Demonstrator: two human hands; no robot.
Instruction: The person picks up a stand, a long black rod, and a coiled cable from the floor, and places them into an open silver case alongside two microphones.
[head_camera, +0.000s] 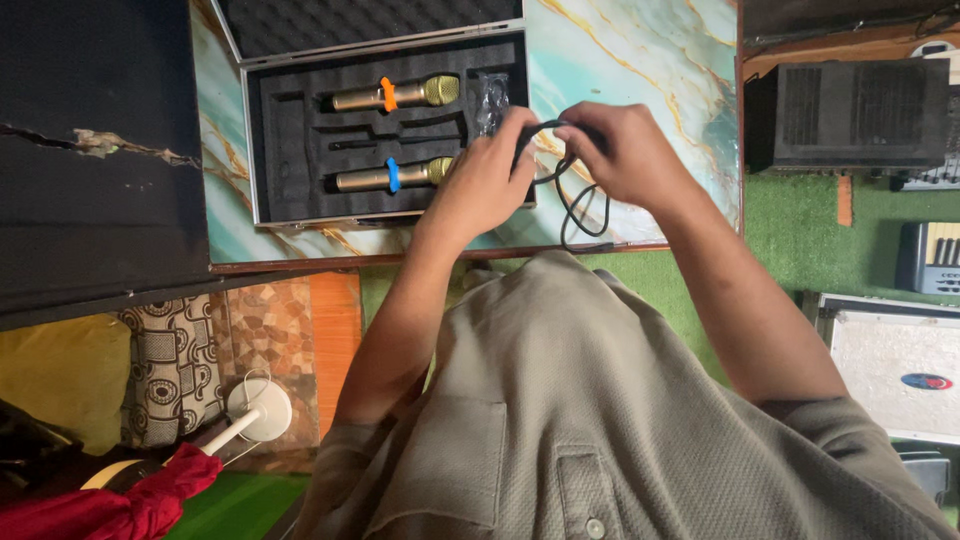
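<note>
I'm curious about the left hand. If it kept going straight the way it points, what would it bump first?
Probably the small clear plastic bag in the open case, just past the left hand, though depth is unclear.

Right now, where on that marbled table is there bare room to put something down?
The marbled table is bare right of the open case, up to its far right edge. A narrow strip shows left of the case. It is crowded at the case's right end, where the left hand and right hand hold a black cable.
</note>
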